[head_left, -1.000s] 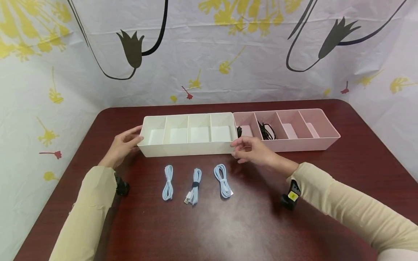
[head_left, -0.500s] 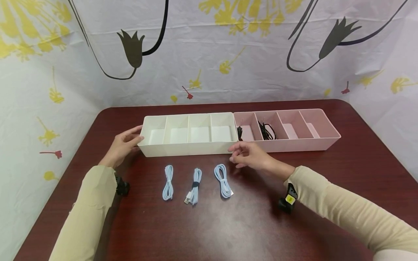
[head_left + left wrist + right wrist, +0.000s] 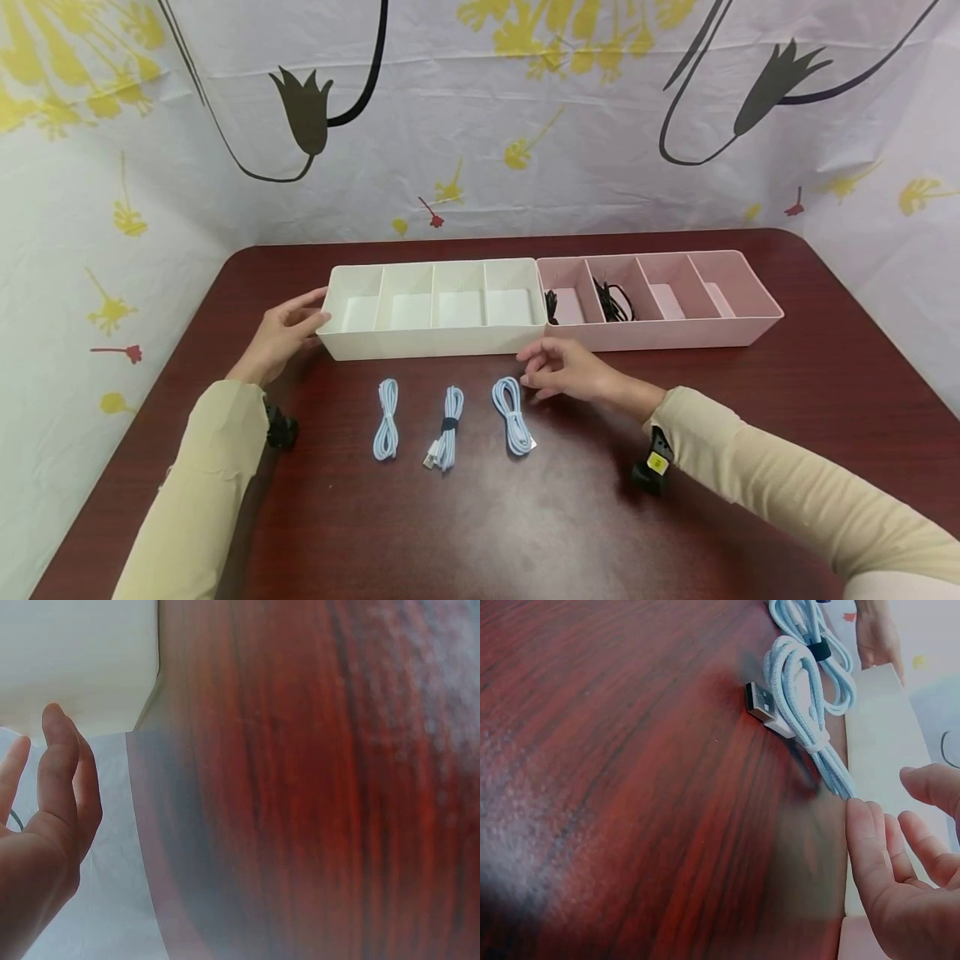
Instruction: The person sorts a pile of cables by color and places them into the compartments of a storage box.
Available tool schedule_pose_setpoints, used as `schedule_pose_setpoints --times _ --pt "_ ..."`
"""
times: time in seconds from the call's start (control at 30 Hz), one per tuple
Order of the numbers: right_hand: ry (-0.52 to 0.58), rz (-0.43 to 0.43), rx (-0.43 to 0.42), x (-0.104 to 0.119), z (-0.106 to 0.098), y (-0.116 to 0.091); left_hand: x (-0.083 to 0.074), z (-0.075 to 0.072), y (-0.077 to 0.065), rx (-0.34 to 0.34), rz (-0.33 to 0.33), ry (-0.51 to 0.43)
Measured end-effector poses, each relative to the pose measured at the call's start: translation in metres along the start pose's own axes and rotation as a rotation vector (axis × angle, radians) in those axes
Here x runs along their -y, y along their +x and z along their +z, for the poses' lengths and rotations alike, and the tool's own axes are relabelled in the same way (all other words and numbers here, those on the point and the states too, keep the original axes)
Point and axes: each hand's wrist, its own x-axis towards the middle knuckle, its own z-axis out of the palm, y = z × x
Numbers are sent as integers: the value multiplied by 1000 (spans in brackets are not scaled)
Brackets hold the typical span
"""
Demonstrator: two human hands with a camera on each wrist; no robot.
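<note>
My left hand (image 3: 279,335) rests with its fingertips at the left end of a white divided tray (image 3: 431,343), thumb and fingers relaxed. Between the tray and the right-hand blue cable (image 3: 512,417) is my right hand (image 3: 566,369), fingers loosely bent and holding nothing. In the right wrist view its fingertips overlap the end of that coiled cable (image 3: 799,697), whose USB plug (image 3: 760,701) shows. Two more coiled light blue cables lie to the left: a middle cable (image 3: 448,429) with a dark strap, and a left cable (image 3: 386,421).
A pink divided tray (image 3: 690,333) adjoins the white one on the right. Black cables (image 3: 613,302) sit in its two left compartments. All stand on a dark red wooden table (image 3: 480,533), with a patterned cloth (image 3: 420,108) hanging behind.
My right hand has left the white tray's front right corner and come down and left toward the right-hand blue cable. My left hand has stayed at the tray's left end.
</note>
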Motion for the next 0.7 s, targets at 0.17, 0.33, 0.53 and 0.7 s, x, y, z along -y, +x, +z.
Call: schedule_pose_setpoints --times 0.17,0.33,0.53,0.7 --pt "20 6 13 -2 3 0 0 0 0 -1 -3 7" --pt "0 6 11 -7 5 1 0 0 0 1 -5 14" --pt "-19 28 17 -10 6 0 0 0 0 -1 -5 15" --pt "-33 21 37 -13 7 -1 0 -1 0 1 -6 16"
